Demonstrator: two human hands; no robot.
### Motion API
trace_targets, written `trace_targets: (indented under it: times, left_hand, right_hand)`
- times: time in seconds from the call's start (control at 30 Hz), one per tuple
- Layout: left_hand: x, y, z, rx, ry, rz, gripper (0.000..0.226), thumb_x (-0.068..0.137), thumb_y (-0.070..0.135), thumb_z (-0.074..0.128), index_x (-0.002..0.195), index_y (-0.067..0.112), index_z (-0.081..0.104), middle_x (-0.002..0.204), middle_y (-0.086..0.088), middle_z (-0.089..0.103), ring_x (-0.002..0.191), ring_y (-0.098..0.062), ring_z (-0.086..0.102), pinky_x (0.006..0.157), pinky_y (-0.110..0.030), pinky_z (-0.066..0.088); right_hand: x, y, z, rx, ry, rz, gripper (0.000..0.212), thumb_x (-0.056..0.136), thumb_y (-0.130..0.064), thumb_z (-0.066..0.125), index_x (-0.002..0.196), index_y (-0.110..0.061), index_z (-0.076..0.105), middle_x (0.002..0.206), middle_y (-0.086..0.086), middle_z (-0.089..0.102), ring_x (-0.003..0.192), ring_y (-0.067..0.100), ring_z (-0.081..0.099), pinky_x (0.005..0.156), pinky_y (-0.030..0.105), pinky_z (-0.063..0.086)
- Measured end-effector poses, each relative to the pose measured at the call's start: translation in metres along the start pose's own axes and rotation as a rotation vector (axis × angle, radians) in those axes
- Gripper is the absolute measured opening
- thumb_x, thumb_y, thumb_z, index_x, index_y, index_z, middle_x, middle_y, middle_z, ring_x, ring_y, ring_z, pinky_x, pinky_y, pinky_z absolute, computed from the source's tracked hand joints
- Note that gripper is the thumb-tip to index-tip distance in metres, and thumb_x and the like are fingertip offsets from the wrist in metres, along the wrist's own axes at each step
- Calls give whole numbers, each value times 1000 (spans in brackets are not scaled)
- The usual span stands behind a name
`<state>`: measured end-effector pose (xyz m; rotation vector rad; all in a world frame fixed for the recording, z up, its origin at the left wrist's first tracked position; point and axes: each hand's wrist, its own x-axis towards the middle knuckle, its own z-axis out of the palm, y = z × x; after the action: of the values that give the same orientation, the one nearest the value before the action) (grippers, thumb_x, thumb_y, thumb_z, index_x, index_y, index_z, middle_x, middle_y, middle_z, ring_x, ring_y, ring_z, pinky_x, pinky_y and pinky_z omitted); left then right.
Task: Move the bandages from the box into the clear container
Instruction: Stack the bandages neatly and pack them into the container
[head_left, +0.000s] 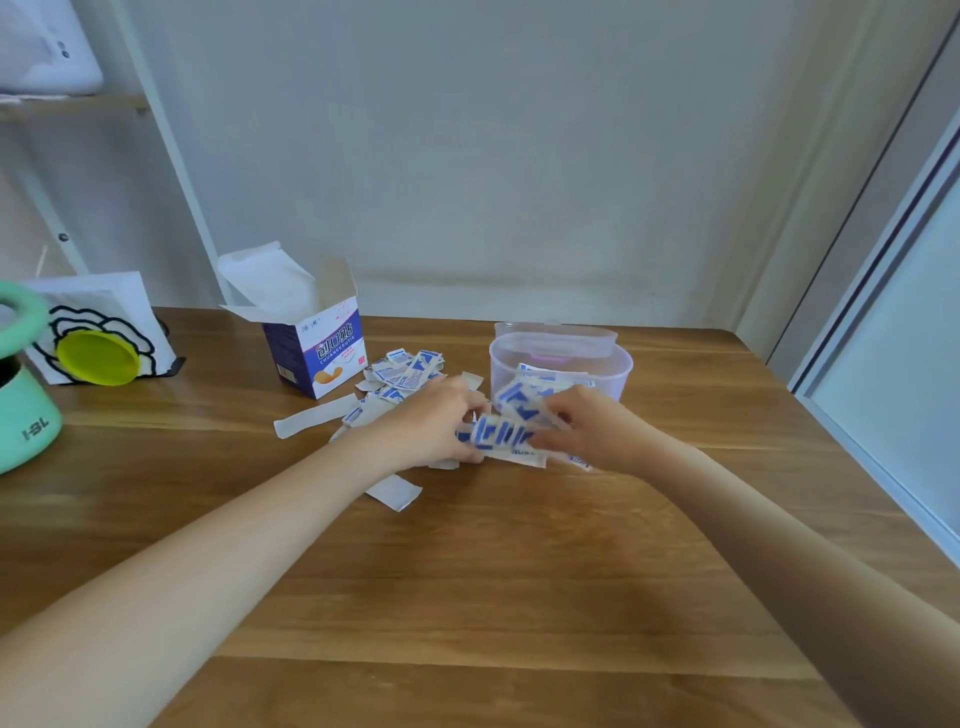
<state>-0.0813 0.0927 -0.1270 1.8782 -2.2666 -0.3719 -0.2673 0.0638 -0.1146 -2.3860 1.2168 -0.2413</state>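
Both hands gather a sheaf of bandages beside the tub.

The left hand (439, 423) and right hand (582, 426) pinch a fanned bunch of bandages (501, 434) between curled fingers, just in front of the clear tub (618, 366), which already holds some. More lie loose (402, 371) by the open box (317, 345). Best to square the bunch, lift it clear of the rim, then release low inside. The wooden counter (519, 571) meets a plain pale wall; a green pot (23, 410) stands far left.

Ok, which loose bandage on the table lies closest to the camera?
The plain white bandage just under the left forearm; it lies alone, nearer than the pile by the box.
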Motion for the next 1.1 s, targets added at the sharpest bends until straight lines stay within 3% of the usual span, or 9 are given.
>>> trace_targets:
  times: [0.13,0.23,0.37,0.5,0.67,0.73,0.87,0.97,1.1]
  left_hand:
    - [-7,-5,-7,-42,-1,-74,21,82,30,69,98,18,61,95,3,54,87,-12,52,66,-19,42]
    - [-13,-8,-11,-87,-30,-102,25,83,29,67,105,15,63,88,6,59,78,-7,54,60,-14,42]
    - [-18,-12,-20,-159,-38,-135,35,86,27,64,119,19,56,102,1,70,87,-9,60,58,-14,42]
    - [-19,-13,-24,-88,-16,-106,23,91,31,57,111,20,61,113,0,66,91,-9,58,55,-11,36]
    - [-19,-8,-26,-109,24,-45,20,91,27,56,102,16,67,92,6,58,77,-5,50,55,-15,34]
    - [-19,-6,-27,-133,42,-30,20,91,23,57,103,12,68,86,7,55,75,-5,51,57,-17,38]
    - [-22,-1,-29,-314,82,-111,29,98,32,40,84,17,60,70,3,51,59,-8,49,54,-17,35]
    - [-28,5,-31,-608,17,-196,48,97,48,26,99,20,65,90,8,59,75,-10,57,64,-19,47]
    - [-31,9,-20,-535,-43,-113,36,88,52,48,94,20,64,88,6,62,70,-7,58,69,-20,47]
  right_hand:
    - [1,-7,-5,421,-19,103,16,90,-14,57,99,-2,65,102,10,68,91,24,65,85,35,53]
    - [1,-10,-1,525,-62,120,10,90,-10,59,97,-11,65,101,2,67,87,16,65,81,29,54]
    - [2,-13,-2,533,85,141,21,88,-10,61,108,-7,65,105,5,69,98,22,65,88,37,53]
    - [2,-18,-5,292,124,13,9,89,-13,58,90,-8,65,99,12,67,89,28,61,78,36,48]
    - [6,-28,6,-48,60,-131,24,92,-18,56,113,-7,59,99,-4,62,92,19,53,67,15,36]
    - [6,-30,8,-77,96,-116,23,93,-17,54,113,-8,59,102,2,64,87,18,52,59,14,33]
    - [5,-28,4,-128,177,-132,29,93,-12,50,122,-10,48,113,8,64,98,27,60,72,24,41]
    - [-1,-23,1,-155,136,-130,37,93,-11,49,128,-13,38,118,9,62,101,29,59,79,33,46]
    - [-8,-13,4,-228,20,-128,24,93,-15,50,116,-7,53,113,8,63,100,25,56,83,31,44]
